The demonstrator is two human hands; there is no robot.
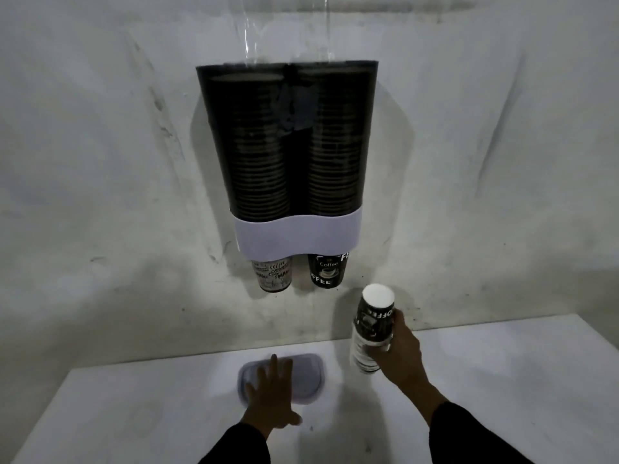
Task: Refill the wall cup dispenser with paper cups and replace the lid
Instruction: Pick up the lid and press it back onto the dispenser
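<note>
A dark double-tube cup dispenser with a white band at its base hangs on the wall, both tubes full of stacked cups. A pale printed cup sticks out below the left tube and a black coffee cup below the right. My right hand is shut on a short stack of paper cups, bottoms up, held above the table right of the dispenser. My left hand lies flat with fingers spread on the grey-white lid, which rests on the table.
The white table runs along the stained white wall. A clear plastic sleeve hangs above the dispenser's open top.
</note>
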